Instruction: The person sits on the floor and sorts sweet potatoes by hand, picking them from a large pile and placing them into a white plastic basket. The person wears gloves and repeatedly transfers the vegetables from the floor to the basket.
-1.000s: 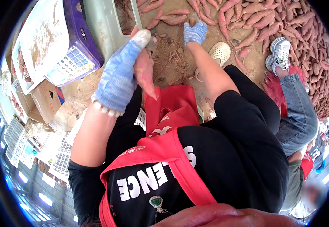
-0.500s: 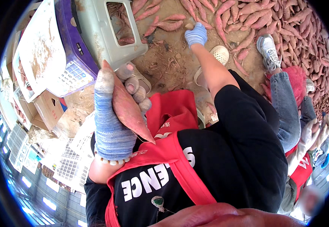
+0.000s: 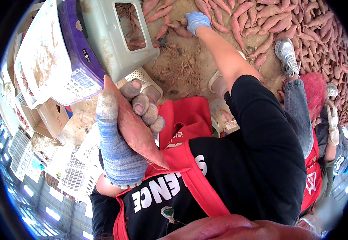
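My left hand [image 3: 117,146], in a blue knitted glove with soiled grey fingertips, is closed round a long pink sweet potato [image 3: 136,130]. Its tapered ends stick out, one up past the thumb and one down toward my apron. My right hand [image 3: 198,23], in a similar blue glove, reaches far out to the ground. Its fingers are curled, and a small brownish shape shows at their tips; I cannot make out what they grip. Right beside it lies another sweet potato [image 3: 180,29] on the dirt floor.
A purple scale [image 3: 78,44] with a soiled pale tray [image 3: 42,52] stands at left, against a grey plastic stool [image 3: 108,40]. A large heap of sweet potatoes [image 3: 322,56] fills the far right. A co-worker's leg [image 3: 296,108] is near it. White crates [image 3: 76,172] stand lower left.
My right hand has moved left across the floor, toward the loose sweet potato beside the stool. My left hand keeps its sweet potato, slightly lower. The co-worker at right has shifted.
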{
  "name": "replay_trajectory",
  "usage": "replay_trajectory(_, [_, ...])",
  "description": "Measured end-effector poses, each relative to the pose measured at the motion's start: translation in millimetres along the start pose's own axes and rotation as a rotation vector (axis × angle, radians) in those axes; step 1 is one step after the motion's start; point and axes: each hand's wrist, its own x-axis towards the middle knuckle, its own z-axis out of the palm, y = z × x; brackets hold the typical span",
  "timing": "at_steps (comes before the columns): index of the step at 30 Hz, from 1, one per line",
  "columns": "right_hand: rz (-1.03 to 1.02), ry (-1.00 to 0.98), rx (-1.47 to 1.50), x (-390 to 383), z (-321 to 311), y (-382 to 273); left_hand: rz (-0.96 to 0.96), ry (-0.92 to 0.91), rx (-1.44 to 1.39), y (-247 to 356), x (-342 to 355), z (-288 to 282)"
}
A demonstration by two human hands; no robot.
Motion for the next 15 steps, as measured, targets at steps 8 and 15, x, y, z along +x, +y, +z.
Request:
replay_trajectory(8, [-0.304,0.101,0.206,-5,-16,-47,-0.014,-0.014,-0.008,1,-2,-3])
replay_trajectory(15, [-0.227,-0.188,-0.154,1,26,-109,-0.082,-0.192,-0.098,1,2,-17])
